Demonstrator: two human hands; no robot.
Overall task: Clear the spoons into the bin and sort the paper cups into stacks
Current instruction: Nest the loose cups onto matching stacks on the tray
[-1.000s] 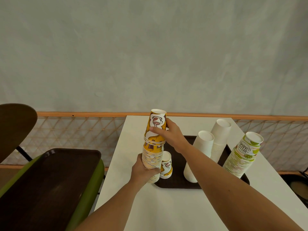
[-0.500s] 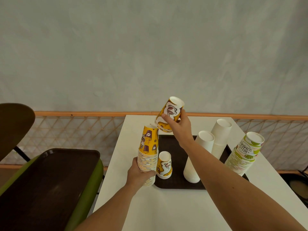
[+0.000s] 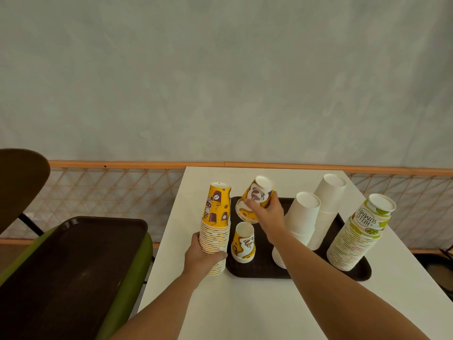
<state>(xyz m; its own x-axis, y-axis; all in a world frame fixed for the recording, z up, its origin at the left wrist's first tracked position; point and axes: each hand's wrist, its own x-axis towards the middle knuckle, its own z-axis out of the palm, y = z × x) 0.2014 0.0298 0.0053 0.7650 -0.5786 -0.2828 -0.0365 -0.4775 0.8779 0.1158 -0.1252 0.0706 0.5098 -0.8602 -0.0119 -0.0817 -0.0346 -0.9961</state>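
Observation:
My left hand (image 3: 204, 257) grips the lower part of a tall upside-down stack of yellow coffee-print cups (image 3: 215, 225) at the left edge of the dark tray (image 3: 259, 268). My right hand (image 3: 268, 214) holds a few nested yellow-and-white cups (image 3: 255, 200), tilted, above a short stack of the same print (image 3: 243, 242) standing on the tray. Two stacks of plain white cups (image 3: 304, 217) (image 3: 328, 200) stand on the tray to the right. A tall green "Hello Summer" stack (image 3: 360, 231) leans at the tray's right end. No spoons are visible.
The white table (image 3: 245, 310) ends at a wooden rail with netting (image 3: 110, 190) below a grey wall. To the left, a second dark tray (image 3: 66, 271) lies on a green bin or seat (image 3: 137, 266). A dark chair back (image 3: 19, 182) is at far left.
My right hand lifted the top few cups off the tall yellow stack, carried them up and right, and has now lowered them above the short stack. My left hand stayed on the tall stack.

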